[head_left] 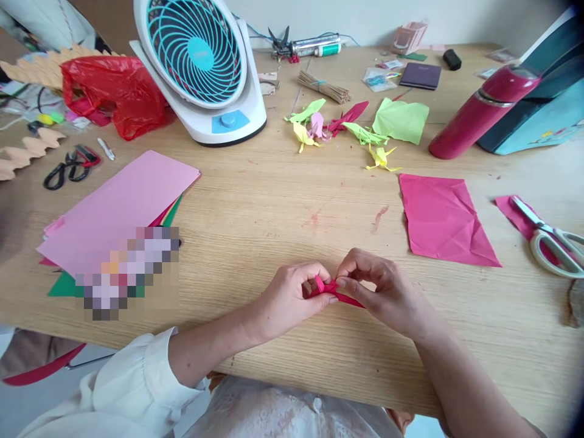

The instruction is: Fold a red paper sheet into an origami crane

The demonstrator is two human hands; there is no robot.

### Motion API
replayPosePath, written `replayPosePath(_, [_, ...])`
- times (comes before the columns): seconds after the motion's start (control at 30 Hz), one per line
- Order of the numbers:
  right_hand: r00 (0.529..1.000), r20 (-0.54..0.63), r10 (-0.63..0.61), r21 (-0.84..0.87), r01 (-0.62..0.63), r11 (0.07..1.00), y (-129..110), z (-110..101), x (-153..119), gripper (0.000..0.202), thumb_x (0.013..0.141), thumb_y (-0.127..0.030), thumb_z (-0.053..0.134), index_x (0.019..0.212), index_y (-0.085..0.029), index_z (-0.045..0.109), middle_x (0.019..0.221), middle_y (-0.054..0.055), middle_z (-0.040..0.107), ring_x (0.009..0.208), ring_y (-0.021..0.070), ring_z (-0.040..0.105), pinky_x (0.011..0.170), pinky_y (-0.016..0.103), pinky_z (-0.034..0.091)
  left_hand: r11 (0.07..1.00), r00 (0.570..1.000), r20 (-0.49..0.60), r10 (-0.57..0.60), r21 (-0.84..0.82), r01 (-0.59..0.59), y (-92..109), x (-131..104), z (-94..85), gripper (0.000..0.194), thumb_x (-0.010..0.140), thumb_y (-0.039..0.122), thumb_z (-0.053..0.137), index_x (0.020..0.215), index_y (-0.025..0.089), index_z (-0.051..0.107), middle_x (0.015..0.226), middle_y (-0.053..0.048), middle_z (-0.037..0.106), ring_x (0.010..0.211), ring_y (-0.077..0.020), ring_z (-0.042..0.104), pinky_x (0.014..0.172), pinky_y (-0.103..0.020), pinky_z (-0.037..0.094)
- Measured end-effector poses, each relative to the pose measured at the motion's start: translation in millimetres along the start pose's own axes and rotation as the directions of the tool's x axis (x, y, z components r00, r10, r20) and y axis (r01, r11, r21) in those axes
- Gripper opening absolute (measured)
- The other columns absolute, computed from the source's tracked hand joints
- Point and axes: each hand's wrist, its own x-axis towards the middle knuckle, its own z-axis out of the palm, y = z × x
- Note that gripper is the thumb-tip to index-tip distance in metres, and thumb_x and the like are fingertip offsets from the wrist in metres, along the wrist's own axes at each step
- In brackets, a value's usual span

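Both of my hands pinch a small strip of folded pink paper (349,298) just above the front part of the wooden table. My left hand (292,298) grips its left end between thumb and fingers, where a small pointed flap sticks up. My right hand (387,292) pinches the paper near its middle, thumb and forefinger close to the left fingertips. Part of the folded paper is hidden behind the fingers. To the right of my right hand lies a creased pink paper sheet (449,222), flat on the table.
Scissors (542,234) rest on a pink scrap at the right, before a tilted pink flask (486,112). Folded paper figures (381,158) lie farther back. A white fan (196,67), a red plastic bag (118,91), pliers (75,164) and stacked coloured paper (123,201) occupy the left.
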Motion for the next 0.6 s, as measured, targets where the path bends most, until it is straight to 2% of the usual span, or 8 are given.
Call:
replayPosePath(0.1, [0.999,0.005,-0.039,-0.046,0.039,0.998,-0.7,-0.6,-1.0,0.018,0.091,-0.028,0.062,0.076,-0.019,0.063,0.076,0.001,0.060,0.067,0.0120,0.054,0.057,0.024,0.041,1.000,1.000,0.005,0.013,0.008,-0.014,-1.5,-1.0,1.1,0.008,0.080,0.016,0.071,0.079,0.016,0.063,0.072,0.004,0.060,0.065,-0.0085,0.054,0.059,-0.019,0.041])
replayPosePath(0.27, [0.997,0.030,0.071,0.009,-0.072,0.997,4.4,-2.2,-1.6,0.018,0.089,-0.033,0.066,0.077,-0.018,0.066,0.069,0.000,0.060,0.061,0.0124,0.052,0.054,0.025,0.040,0.999,1.000,0.006,0.015,0.039,-0.015,-1.8,-0.8,0.9,0.010,0.081,0.018,0.070,0.077,0.017,0.061,0.068,0.005,0.057,0.061,-0.0080,0.050,0.056,-0.019,0.038])
replayPosePath(0.43, [1.000,0.026,-0.012,-0.120,0.015,0.993,3.5,-2.7,-1.4,0.015,0.090,-0.026,0.063,0.077,-0.019,0.064,0.075,0.001,0.060,0.066,0.0123,0.052,0.057,0.025,0.039,0.997,1.000,0.017,0.015,0.080,-0.017,-2.2,-0.1,0.8,0.009,0.080,0.013,0.069,0.077,0.017,0.061,0.068,0.005,0.059,0.063,-0.0083,0.053,0.057,-0.018,0.038])
replayPosePath(0.6, [0.997,0.000,0.079,-0.112,-0.078,0.991,3.6,-2.1,-0.9,0.020,0.088,-0.031,0.066,0.075,-0.018,0.063,0.065,-0.002,0.058,0.059,0.0104,0.047,0.053,0.024,0.034,0.993,1.000,0.003,0.005,0.115,-0.005,-1.9,1.0,-0.7,0.011,0.081,0.019,0.071,0.075,0.017,0.061,0.064,0.005,0.057,0.059,-0.0082,0.050,0.053,-0.018,0.035])
